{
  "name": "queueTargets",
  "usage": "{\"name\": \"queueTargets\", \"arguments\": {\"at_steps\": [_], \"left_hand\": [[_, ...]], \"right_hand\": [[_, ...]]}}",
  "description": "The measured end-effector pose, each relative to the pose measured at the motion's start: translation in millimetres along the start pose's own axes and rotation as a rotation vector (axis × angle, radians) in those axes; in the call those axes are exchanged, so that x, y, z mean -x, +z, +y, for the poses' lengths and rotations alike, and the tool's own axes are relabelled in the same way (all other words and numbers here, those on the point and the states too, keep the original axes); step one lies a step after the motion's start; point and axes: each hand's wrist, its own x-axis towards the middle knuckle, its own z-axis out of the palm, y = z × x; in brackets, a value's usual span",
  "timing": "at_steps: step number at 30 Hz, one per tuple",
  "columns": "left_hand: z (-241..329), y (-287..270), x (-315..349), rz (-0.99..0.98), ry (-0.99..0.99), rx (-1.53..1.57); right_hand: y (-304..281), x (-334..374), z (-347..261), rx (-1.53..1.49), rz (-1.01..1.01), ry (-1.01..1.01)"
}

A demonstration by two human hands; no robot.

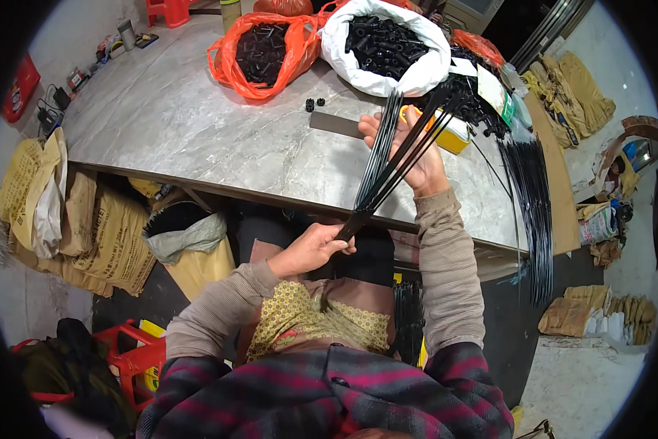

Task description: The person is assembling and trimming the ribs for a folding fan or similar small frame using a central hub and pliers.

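My left hand (310,247) is closed round the dark lower end of a bundle of thin black rods (376,183), just in front of the table edge. The rods fan upward from there in two groups, like umbrella ribs. My right hand (420,157) is turned palm up over the table. Its fingers curl up beside the left group, and its thumb stands between the two groups, so the rods lie across the palm. Behind the right hand is a flat grey strip (335,124). A yellow-and-white box (455,139) sits beside it, partly hidden by the rods.
A red bag (223,62) and a white bag (336,51) of small black parts stand at the table's back. More black rods (530,212) hang over the right edge. Small black pieces (310,104) lie on the table (160,110). Sacks (117,241) and a red stool (128,358) are left.
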Motion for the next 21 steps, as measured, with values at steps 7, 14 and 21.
{"name": "queueTargets", "arguments": {"at_steps": [7,14,21], "left_hand": [[-37,-12,2,-0.030,-0.164,0.175],[-46,-22,-5,-0.110,-0.277,0.321],[-44,-30,3,-0.129,-0.349,0.378]], "right_hand": [[-29,-48,-4,0.220,0.180,-0.055],[-61,-55,-9,1.625,0.387,-0.568],[0,43,-6,1.256,-0.016,-0.065]]}}
